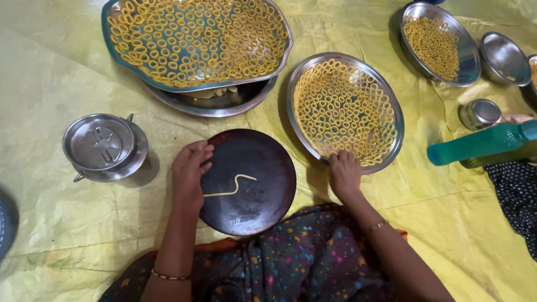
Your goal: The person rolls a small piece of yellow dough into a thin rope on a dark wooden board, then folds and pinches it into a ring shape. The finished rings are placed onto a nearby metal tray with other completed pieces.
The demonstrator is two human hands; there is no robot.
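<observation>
From the head camera, a dark round plate lies in front of the person, bearing one unrolled dough strand. The left hand rests on the plate's left edge, fingers curled loosely, gripping nothing. The right hand, fingers bent, touches the near rim of a steel plate right of it, already nearly full of dough rings. That last strand remains unshaped.

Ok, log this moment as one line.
left hand: resting on dark round plate | right hand: at rim of steel plate of rings | dough strand: on dark plate, unlooped
</observation>
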